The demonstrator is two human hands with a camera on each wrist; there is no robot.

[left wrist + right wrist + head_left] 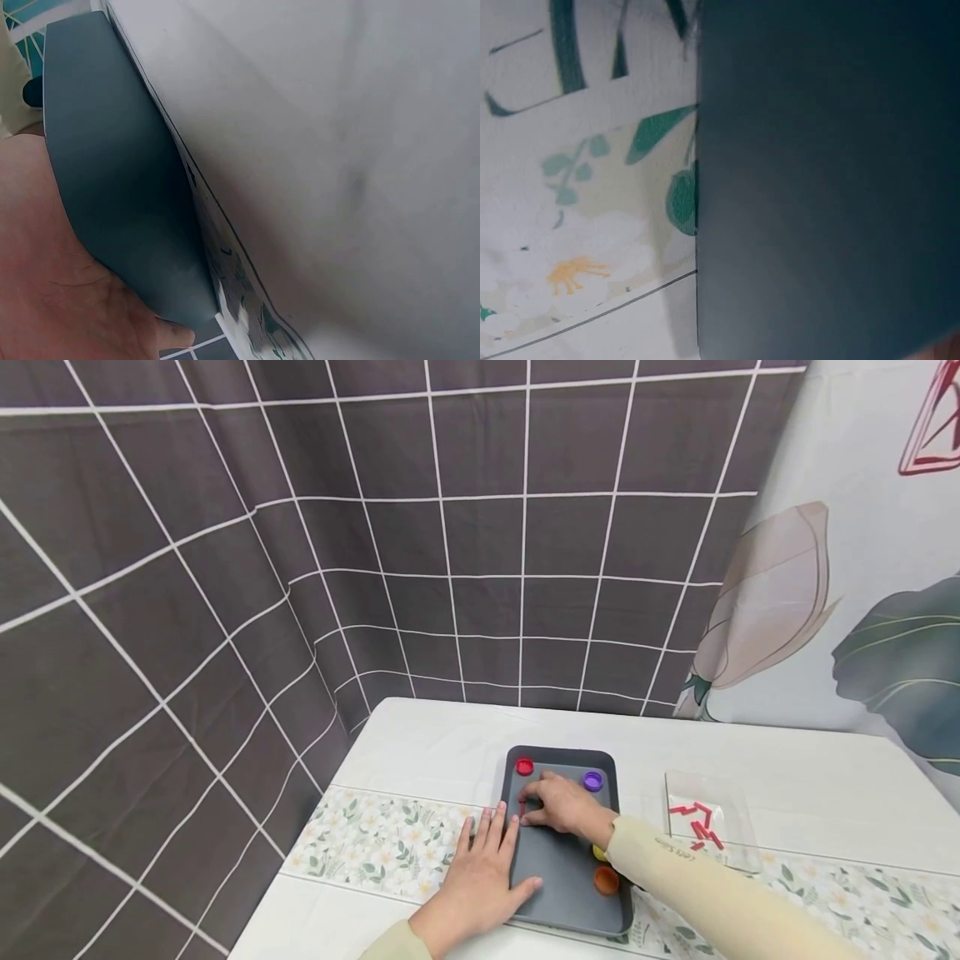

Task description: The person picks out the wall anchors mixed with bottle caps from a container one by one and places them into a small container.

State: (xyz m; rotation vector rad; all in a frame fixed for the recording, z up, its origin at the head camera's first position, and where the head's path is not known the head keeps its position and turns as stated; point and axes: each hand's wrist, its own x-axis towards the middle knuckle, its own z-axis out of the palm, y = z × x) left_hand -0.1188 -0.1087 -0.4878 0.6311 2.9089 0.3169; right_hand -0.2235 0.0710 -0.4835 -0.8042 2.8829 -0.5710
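My right hand point(564, 803) reaches over the dark grey tray point(558, 893), its thumb and finger at the two ends of a short red stick point(522, 808) and pinching it. Along the tray's left edge rests my left hand point(480, 877), its fingers straight and slightly spread, thumb over the tray. A red bottle cap point(524, 767) sits in the far left corner, a purple cap point(592, 781) at the far right. Partly behind the right wrist is a yellow cap point(599, 853), with an orange cap point(606, 881) nearer me. In the left wrist view, the tray's wall point(127, 165) fills the space beside my palm.
Right of the tray, a clear plastic container point(738, 852) holds several red sticks point(701, 831), partly behind my right forearm. A white table cloth point(442, 735) with a floral band lies under everything. A dark checked curtain point(480, 602) hangs behind the table.
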